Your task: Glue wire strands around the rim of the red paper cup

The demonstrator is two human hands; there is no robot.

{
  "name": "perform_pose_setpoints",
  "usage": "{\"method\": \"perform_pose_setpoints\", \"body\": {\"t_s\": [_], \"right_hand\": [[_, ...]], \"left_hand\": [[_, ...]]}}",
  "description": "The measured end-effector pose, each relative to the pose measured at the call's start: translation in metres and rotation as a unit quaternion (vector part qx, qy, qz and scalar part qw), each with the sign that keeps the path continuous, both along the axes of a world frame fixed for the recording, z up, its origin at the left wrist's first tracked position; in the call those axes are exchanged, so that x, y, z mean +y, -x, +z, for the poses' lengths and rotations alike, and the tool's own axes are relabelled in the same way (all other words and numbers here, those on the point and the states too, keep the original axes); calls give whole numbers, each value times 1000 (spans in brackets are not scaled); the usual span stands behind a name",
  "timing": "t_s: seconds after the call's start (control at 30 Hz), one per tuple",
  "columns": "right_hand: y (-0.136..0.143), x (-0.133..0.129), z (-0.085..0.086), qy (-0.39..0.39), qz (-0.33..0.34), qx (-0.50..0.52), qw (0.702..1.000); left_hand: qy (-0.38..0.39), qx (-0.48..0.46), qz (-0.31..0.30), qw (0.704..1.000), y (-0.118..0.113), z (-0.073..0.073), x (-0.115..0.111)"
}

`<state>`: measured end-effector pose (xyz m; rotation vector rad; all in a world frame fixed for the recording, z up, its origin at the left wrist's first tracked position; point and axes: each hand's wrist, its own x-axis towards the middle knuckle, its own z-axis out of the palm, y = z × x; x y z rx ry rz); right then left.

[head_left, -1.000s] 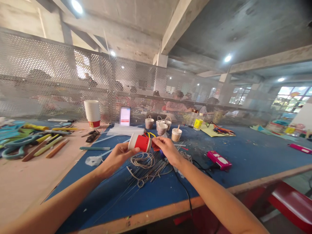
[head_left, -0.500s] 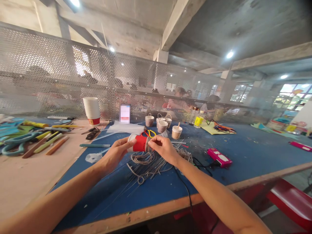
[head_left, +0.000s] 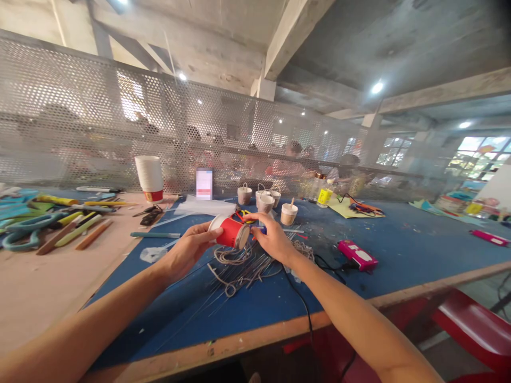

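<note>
Red cup (head_left: 229, 232) tilted above string (head_left: 233, 262), its end seemingly being fixed.
It is gripped by the left hand (head_left: 190, 248); the nearby right hand's (head_left: 276, 242) grip cannot be told. Stillness seems needed.

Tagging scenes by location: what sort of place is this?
Likely a craft workshop or classroom: scissors on the bench, small cups with handles, and a perforated metal screen with people behind it.
</note>
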<state>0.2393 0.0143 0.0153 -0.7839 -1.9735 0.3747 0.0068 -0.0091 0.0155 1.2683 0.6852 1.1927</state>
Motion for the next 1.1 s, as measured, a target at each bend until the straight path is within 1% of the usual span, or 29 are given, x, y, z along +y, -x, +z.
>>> {"method": "perform_pose_setpoints", "body": {"t_s": [0.1, 0.2, 0.43, 0.57, 0.67, 0.73, 0.9, 1.1], "right_hand": [[0, 2, -2, 38, -3, -13, 999], [-1, 4, -4, 43, -22, -5, 999], [0, 3, -4, 52, -19, 9, 998], [-1, 4, -4, 31, -47, 14, 998], [-2, 4, -2, -11, -69, 22, 997], [-2, 2, -1, -30, -71, 27, 997], [1, -6, 5, -34, -42, 11, 998], [2, -11, 3, 8, 46, -74, 996]], "left_hand": [[8, -7, 7, 1000, 0, 1, 0], [10, -11, 9, 1000, 0, 1, 1], [4, -7, 17, 1000, 1, 0, 2], [5, -3, 23, 1000, 1, 2, 1], [11, 3, 51, 999, 1, 3, 2], [12, 3, 70, 998, 2, 2, 3], [10, -25, 90, 996, 6, 0, 9], [48, -75, 106, 990, 15, -4, 18]]}}
